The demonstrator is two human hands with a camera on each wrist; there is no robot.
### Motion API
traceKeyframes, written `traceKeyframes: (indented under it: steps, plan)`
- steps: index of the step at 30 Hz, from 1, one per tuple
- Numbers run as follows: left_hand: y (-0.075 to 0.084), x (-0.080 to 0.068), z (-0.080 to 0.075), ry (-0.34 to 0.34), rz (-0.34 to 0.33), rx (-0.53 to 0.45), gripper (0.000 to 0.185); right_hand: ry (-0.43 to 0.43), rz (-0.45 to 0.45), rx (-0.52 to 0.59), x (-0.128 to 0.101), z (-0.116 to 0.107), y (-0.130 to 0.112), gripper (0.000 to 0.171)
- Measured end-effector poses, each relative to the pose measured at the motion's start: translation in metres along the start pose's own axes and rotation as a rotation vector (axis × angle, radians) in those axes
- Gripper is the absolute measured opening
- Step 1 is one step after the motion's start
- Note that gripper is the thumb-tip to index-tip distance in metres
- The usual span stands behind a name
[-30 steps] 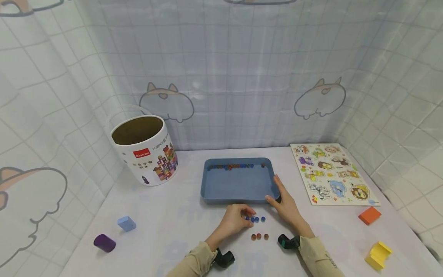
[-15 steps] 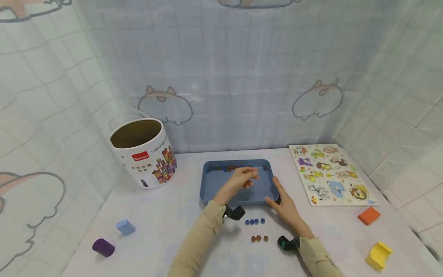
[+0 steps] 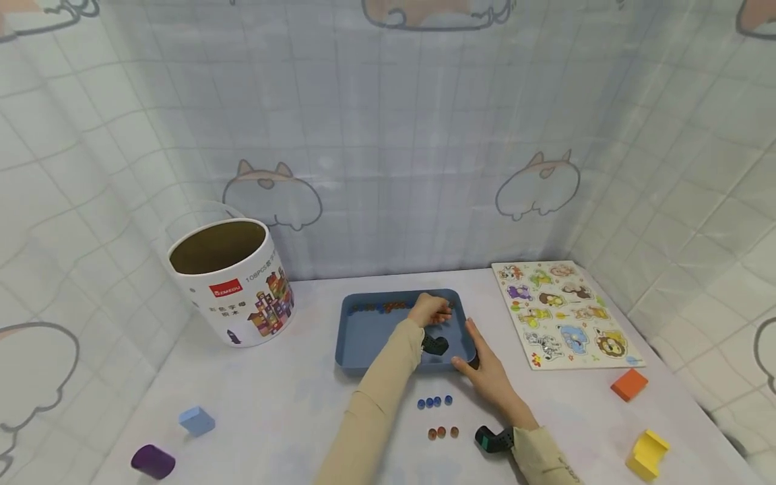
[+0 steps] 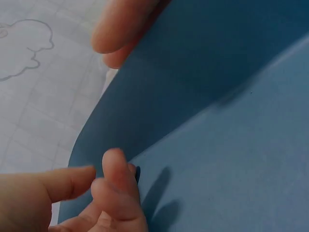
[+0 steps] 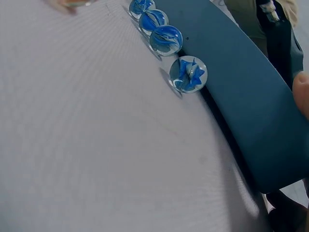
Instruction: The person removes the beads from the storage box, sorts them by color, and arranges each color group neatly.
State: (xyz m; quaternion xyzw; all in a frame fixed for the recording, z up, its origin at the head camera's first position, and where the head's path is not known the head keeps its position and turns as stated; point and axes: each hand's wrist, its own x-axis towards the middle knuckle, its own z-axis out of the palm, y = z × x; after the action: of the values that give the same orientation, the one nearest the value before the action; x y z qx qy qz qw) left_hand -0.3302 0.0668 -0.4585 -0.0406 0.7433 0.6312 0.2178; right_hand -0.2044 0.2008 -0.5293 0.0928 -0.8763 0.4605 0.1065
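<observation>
A blue-grey tray (image 3: 364, 345) lies on the table, with a row of blue and brown marbles (image 3: 394, 306) along its far wall. My left hand (image 3: 432, 310) is inside the tray at the far right, fingers bent. In the left wrist view, a gap shows between its thumb (image 4: 72, 183) and fingers; a small dark blue edge shows behind a fingertip, too hidden to identify. My right hand (image 3: 488, 377) holds the tray's near right corner between thumb and fingers. Blue marbles (image 3: 433, 402) stand in a row before the tray, with three brownish marbles (image 3: 443, 432) nearer.
A white bucket (image 3: 233, 289) stands at the back left, and an animal puzzle board (image 3: 564, 316) lies at the right. A light blue block (image 3: 197, 421) and purple cylinder (image 3: 153, 462) lie left. An orange block (image 3: 629, 384) and yellow block (image 3: 647, 455) lie right.
My left hand has left the blue marble row and moved forward into the tray, to its far right. The right hand stays at the tray's corner. The head view has shifted slightly.
</observation>
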Motion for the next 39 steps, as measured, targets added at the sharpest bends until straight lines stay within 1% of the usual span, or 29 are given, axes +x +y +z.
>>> traceKeyframes:
  steps: [5,7,10,13,19,22,24,26,29,31,33,36,37,39]
  plan:
    - [-0.009,0.004,0.004,0.03,-0.019,-0.016,0.023,-0.004,-0.016,0.014,-0.004,0.006,-0.003,0.083]
    - [-0.012,0.004,0.005,0.039,-0.036,-0.018,0.02,0.001,-0.024,0.011,-0.005,0.007,-0.004,0.083]
    - [-0.013,0.001,0.003,0.029,-0.054,-0.029,0.017,0.001,-0.027,0.005,-0.006,0.009,-0.004,0.082]
    - [-0.008,-0.003,-0.002,-0.02,-0.052,-0.06,0.017,-0.006,-0.03,0.001,-0.006,0.007,-0.004,0.083]
    - [0.005,-0.013,-0.02,-0.171,0.026,-0.135,0.03,0.001,-0.023,-0.003,-0.002,-0.002,-0.003,0.084]
    - [0.006,-0.02,-0.033,-0.21,0.059,-0.173,0.037,-0.006,-0.013,-0.002,-0.001,-0.006,-0.003,0.084]
    - [0.004,-0.027,-0.042,-0.216,0.074,-0.184,0.039,-0.013,-0.005,-0.005,-0.001,-0.006,-0.002,0.084]
    - [0.002,-0.039,-0.051,-0.21,0.098,-0.173,0.038,-0.021,-0.002,-0.007,-0.001,-0.006,-0.002,0.084]
    - [-0.002,-0.066,-0.062,-0.214,0.137,-0.129,0.033,-0.03,0.001,-0.014,-0.003,-0.005,-0.001,0.085]
    - [-0.006,-0.088,-0.066,-0.243,0.161,-0.088,0.029,-0.024,0.0,-0.012,-0.003,-0.005,-0.001,0.084]
    - [-0.014,-0.108,-0.069,-0.293,0.18,-0.046,0.027,-0.016,0.001,-0.012,-0.003,-0.006,-0.002,0.085]
    - [-0.034,-0.136,-0.074,-0.374,0.176,0.013,0.024,-0.014,0.009,-0.018,-0.002,-0.007,-0.002,0.085]
    - [-0.042,-0.144,-0.075,-0.388,0.167,0.03,0.022,-0.021,0.012,-0.022,-0.002,-0.007,-0.003,0.085]
    - [-0.06,-0.158,-0.077,-0.389,0.143,0.065,0.017,-0.035,0.016,-0.024,-0.002,-0.006,-0.003,0.085]
